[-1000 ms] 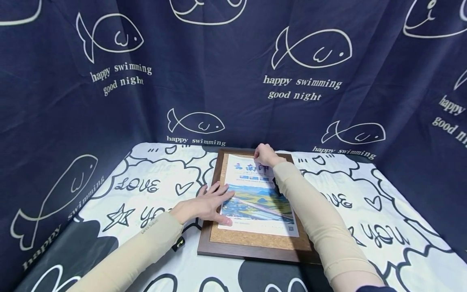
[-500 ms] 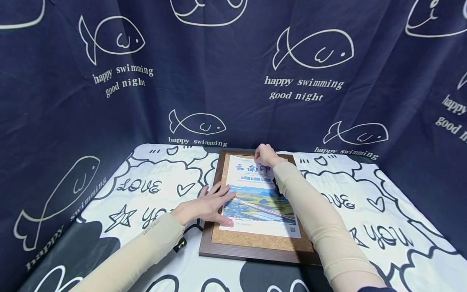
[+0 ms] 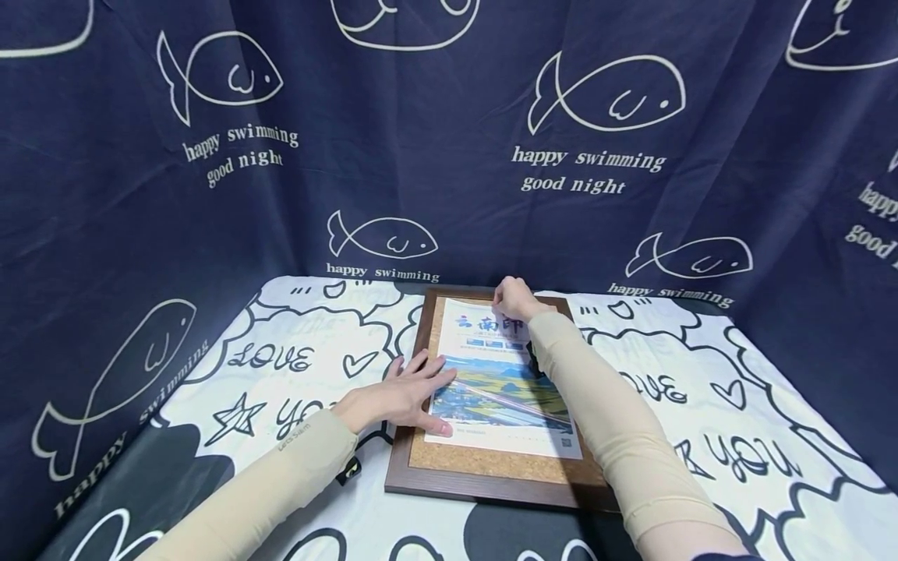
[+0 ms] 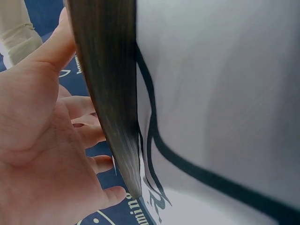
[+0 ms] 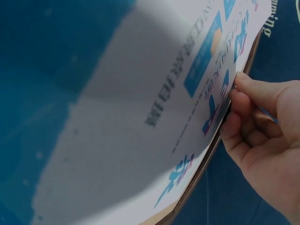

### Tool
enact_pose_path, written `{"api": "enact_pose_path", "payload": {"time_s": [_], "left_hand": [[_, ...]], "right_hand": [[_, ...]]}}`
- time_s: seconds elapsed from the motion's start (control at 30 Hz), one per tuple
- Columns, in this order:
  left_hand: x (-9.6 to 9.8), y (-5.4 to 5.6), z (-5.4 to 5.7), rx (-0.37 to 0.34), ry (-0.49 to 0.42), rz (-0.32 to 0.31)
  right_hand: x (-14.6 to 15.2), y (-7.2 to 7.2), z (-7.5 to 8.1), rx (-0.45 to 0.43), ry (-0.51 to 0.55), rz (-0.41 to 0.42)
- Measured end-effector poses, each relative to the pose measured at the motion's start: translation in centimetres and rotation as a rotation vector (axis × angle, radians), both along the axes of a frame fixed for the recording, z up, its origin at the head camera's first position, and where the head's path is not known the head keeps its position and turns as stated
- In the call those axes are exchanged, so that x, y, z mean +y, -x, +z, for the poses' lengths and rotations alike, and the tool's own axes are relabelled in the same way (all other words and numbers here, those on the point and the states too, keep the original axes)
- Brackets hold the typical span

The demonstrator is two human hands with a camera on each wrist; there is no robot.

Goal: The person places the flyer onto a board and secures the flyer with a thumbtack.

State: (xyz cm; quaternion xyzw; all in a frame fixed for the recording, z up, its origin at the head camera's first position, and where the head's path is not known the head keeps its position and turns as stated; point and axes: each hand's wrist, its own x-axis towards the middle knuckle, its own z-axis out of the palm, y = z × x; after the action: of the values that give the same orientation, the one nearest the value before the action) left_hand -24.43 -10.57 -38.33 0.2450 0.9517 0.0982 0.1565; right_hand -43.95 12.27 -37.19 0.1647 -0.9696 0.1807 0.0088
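A printed poster (image 3: 498, 389) with a blue title and a landscape picture lies on a brown-framed cork board (image 3: 491, 463). My left hand (image 3: 403, 397) rests with spread fingers over the board's left side, fingertips and thumb on the poster. From below, the left wrist view shows that palm (image 4: 37, 140) beside the dark frame edge (image 4: 108, 84). My right hand (image 3: 515, 298) is at the poster's top edge with curled fingers. In the right wrist view the thumb and index finger of that hand (image 5: 262, 126) pinch at the edge; whether anything small sits between them is hidden.
The board lies on a white and black patterned cloth (image 3: 281, 436). Close behind it hangs a dark blue curtain (image 3: 463, 171) with white fish drawings. A small black object (image 3: 348, 471) shows beneath my left wrist.
Both hands keep their places on the poster and board. The whole head view has shifted slightly, so everything appears a little farther right.
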Motion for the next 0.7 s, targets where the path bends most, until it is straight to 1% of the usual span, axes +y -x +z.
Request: {"api": "enact_pose_path", "payload": {"time_s": [0.1, 0.4, 0.5, 0.63, 0.7], "left_hand": [[-0.02, -0.04, -0.07, -0.007, -0.006, 0.007], [0.17, 0.03, 0.03, -0.006, 0.004, 0.000], [0.18, 0.04, 0.04, -0.009, 0.003, -0.004], [0.12, 0.07, -0.07, -0.010, 0.008, -0.003], [0.10, 0.10, -0.09, -0.007, 0.008, -0.002]], "right_hand": [[-0.07, 0.06, -0.05, -0.006, 0.004, 0.001], [0.10, 0.13, -0.09, -0.048, 0.022, -0.036], [0.26, 0.08, -0.06, -0.053, 0.029, -0.037], [0.41, 0.03, -0.13, -0.058, 0.052, -0.015], [0.45, 0.05, -0.22, -0.065, 0.081, -0.016]]}}
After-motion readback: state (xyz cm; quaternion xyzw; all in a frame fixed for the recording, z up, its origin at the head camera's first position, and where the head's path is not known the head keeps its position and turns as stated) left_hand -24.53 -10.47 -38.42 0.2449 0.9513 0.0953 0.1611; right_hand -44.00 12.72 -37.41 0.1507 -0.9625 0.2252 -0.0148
